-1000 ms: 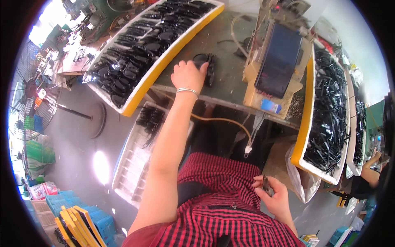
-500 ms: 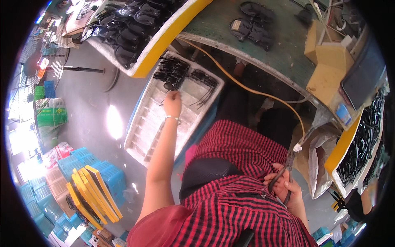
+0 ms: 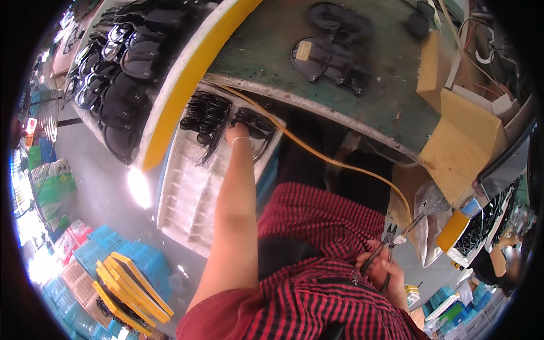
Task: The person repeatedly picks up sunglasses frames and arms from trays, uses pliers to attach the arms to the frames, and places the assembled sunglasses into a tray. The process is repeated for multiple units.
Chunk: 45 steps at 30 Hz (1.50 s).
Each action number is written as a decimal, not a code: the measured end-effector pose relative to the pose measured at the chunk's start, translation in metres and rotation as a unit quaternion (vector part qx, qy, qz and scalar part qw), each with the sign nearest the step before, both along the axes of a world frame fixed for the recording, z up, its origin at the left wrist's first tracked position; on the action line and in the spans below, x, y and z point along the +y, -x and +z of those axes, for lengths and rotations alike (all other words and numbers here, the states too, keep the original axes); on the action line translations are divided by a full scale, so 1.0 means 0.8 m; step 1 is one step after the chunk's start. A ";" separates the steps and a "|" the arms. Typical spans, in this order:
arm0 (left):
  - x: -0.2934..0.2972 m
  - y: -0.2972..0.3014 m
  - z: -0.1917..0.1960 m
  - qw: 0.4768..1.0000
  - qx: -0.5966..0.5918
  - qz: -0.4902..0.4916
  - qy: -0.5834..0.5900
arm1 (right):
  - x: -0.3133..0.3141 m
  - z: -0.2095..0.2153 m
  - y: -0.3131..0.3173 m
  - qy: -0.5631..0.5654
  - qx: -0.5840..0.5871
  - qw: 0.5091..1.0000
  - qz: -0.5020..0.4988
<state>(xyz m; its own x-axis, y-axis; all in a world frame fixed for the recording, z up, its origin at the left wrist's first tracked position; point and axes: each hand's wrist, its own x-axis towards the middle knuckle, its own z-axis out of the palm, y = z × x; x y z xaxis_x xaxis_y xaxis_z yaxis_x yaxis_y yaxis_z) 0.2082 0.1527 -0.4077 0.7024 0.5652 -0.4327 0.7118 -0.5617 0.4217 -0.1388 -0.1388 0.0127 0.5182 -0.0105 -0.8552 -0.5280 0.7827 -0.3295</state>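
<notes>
My left hand (image 3: 237, 134) reaches down into a white foam tray (image 3: 187, 218), with its fingers curled at the right-hand bunch of thin black pieces (image 3: 253, 122). Those pieces partly hide my fingertips, so what they pinch cannot be made out. A second bunch of black looped pieces (image 3: 205, 112) lies just left of the hand in the same tray. Close to my body, my right hand (image 3: 383, 270) is closed round the handles of dark cutting pliers (image 3: 387, 242), whose jaws point up and away from me.
On the green bench (image 3: 391, 107) lie dark eyewear-like pieces (image 3: 328, 54). Many more fill a yellow-edged foam box (image 3: 187, 85) at the left. An orange hose (image 3: 317, 148) crosses below the bench. Yellow cardboard (image 3: 467, 144) stands at right; blue crates (image 3: 141, 263) are stacked lower left.
My left hand has moved from beside the left bunch of black pieces to the right bunch. My right hand keeps the pliers near my body. The view has shifted toward the bench.
</notes>
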 end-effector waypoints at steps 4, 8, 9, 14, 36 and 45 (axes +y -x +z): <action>0.009 0.048 0.113 0.908 -0.043 0.265 0.322 | 0.002 0.000 0.000 0.004 -0.013 1.000 0.024; 0.043 0.138 0.244 0.829 -0.186 0.231 0.474 | 0.014 0.009 0.022 0.024 -0.040 0.999 -0.019; 0.045 0.152 0.288 0.830 -0.197 0.195 0.484 | 0.019 0.012 0.033 0.036 -0.050 0.998 -0.034; 0.028 0.201 0.473 0.738 -0.282 0.013 0.613 | 0.009 0.041 0.056 0.230 -0.189 0.940 0.167; -0.169 0.284 0.525 0.663 0.089 -0.209 0.714 | 0.030 0.002 -0.021 0.554 -0.251 0.793 -0.024; -0.187 0.265 0.526 0.684 0.007 -0.200 0.701 | 0.013 -0.011 -0.047 0.448 -0.235 0.858 -0.093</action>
<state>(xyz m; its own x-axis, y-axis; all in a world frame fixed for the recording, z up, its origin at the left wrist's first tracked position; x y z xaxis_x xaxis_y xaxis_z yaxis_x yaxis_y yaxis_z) -0.0042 0.0031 0.0132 0.6690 -0.6495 -0.3614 0.6291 0.2360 0.7406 -0.1012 -0.1286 0.0037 0.7217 -0.6738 -0.1589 -0.0667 0.1607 -0.9847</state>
